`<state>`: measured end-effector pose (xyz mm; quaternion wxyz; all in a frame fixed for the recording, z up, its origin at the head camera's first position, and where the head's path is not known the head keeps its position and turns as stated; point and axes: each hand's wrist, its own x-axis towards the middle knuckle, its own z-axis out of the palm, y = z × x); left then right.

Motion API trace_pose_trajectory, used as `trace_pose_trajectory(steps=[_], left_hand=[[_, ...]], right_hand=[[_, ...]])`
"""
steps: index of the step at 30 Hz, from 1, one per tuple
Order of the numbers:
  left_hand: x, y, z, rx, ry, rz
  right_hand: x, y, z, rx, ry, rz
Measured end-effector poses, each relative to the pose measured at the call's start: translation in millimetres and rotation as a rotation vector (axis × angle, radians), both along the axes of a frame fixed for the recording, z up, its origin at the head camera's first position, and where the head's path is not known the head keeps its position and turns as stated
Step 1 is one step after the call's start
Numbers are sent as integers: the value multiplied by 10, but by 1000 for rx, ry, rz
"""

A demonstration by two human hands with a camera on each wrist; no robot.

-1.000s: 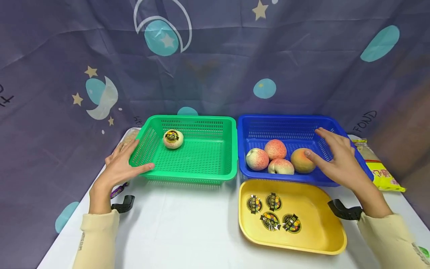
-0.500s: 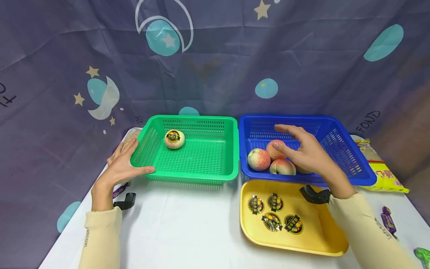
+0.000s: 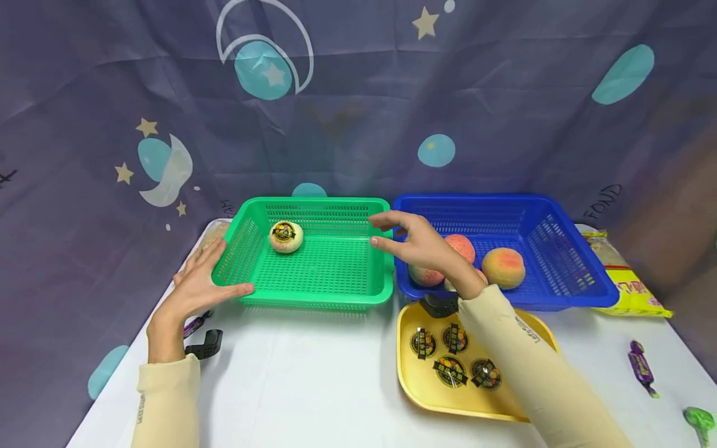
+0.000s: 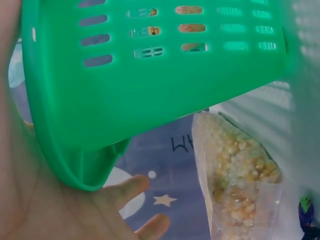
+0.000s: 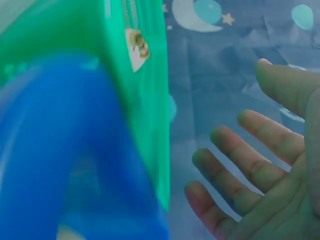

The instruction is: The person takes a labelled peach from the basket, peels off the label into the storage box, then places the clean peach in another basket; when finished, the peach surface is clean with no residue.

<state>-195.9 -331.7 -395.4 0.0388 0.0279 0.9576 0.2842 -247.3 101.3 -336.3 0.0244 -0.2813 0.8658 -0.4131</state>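
Green slotted basket (image 3: 313, 261) sits upright left of centre, one stickered peach (image 3: 286, 236) inside.

- It looked like a staged recording setup, not a lived-in room.
- A star-and-moon curtain (image 3: 358, 99) hung as backdrop behind a white-covered table (image 3: 313, 379).

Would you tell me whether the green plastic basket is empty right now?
Not empty. The green plastic basket holds one round pale peach with a dark sticker near its back left corner.
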Motion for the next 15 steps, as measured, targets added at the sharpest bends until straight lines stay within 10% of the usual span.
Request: trace_pose_trajectory(steps=[15], left_hand=[[-10,-3,9,-13,5,-23]], right_hand=[[-280,-747,-105,-30,-67,63]])
